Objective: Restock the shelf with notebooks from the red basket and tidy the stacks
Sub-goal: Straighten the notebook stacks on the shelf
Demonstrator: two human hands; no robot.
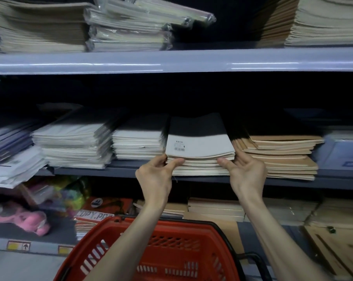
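The notebook stack point(200, 142) is gripped at its front corners by both hands. The left hand point(157, 173) is curled round the left corner and the right hand point(245, 169) round the right, with both thumbs laid on the front edge. The stack is set on the middle shelf point(90, 170). Brown notebooks point(283, 155) are piled just right of the right hand. The red basket point(181, 225) is seen below both wrists.

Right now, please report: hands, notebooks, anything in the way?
Grip: left hand and right hand hold the grey notebook stack at its front corners. It sits on the middle shelf. The brown stack crowds the right fingers.
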